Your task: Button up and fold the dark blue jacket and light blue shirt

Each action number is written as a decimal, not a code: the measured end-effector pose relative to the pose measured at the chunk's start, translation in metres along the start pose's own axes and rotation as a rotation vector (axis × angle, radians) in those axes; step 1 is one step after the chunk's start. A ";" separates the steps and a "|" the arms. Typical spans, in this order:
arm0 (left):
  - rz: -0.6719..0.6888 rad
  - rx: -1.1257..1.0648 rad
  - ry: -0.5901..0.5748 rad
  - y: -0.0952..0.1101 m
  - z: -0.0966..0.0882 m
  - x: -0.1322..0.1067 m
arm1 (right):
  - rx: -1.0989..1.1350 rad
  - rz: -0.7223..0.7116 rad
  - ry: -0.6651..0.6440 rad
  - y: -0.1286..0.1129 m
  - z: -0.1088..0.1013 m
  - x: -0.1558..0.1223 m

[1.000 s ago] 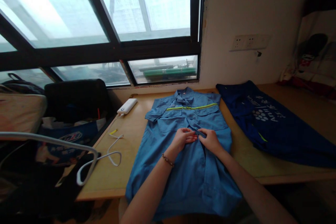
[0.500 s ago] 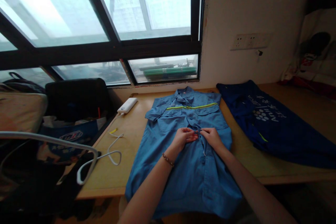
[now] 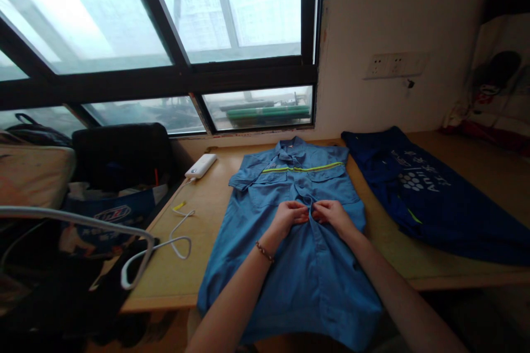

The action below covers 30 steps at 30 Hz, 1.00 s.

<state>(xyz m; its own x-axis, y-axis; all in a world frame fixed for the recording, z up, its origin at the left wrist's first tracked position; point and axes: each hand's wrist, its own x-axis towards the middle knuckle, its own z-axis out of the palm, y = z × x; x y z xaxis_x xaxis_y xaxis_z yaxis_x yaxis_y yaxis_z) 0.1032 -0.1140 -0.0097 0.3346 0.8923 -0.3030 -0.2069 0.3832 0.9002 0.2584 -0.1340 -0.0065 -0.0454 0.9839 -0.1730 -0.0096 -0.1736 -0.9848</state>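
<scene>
A blue short-sleeved work shirt (image 3: 265,242) lies front up, its collar toward the window and its hem hanging over the near table edge. A yellow reflective stripe crosses its chest above two pockets. At the middle of the front opening, my left hand (image 3: 292,218) pinches the placket edge from the left. My right hand (image 3: 331,216) grips the same raised fold from the right, fingertips close to the left ones. Any button between the fingers is hidden. Below the hands the placket runs down to the hem.
On the wooden table (image 3: 165,281), a white power bank (image 3: 201,166) with a white cable (image 3: 182,231) lies left of the shirt. A dark blue garment (image 3: 439,204) with white print lies to the right. A black chair (image 3: 124,154) and bags stand at the left, below the window.
My right hand has brought its side of the placket over toward my left hand. The front edges now meet in a raised fold, and the gap below the hands has closed up.
</scene>
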 end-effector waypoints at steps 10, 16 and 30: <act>0.090 0.180 0.064 0.000 0.010 -0.003 | -0.649 -0.344 0.148 -0.003 0.011 -0.014; 0.057 0.036 0.133 -0.007 0.007 -0.001 | -0.638 -0.326 0.090 0.000 0.012 -0.011; 0.220 -0.057 0.165 -0.004 0.012 -0.004 | -0.628 -0.380 0.077 0.005 0.012 -0.009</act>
<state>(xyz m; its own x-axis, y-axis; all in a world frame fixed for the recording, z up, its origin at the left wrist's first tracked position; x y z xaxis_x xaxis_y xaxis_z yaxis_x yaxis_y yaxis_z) 0.1138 -0.1217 -0.0083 0.1224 0.9805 -0.1534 -0.3105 0.1847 0.9325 0.2472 -0.1443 -0.0097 -0.0820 0.9755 0.2042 0.5638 0.2144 -0.7976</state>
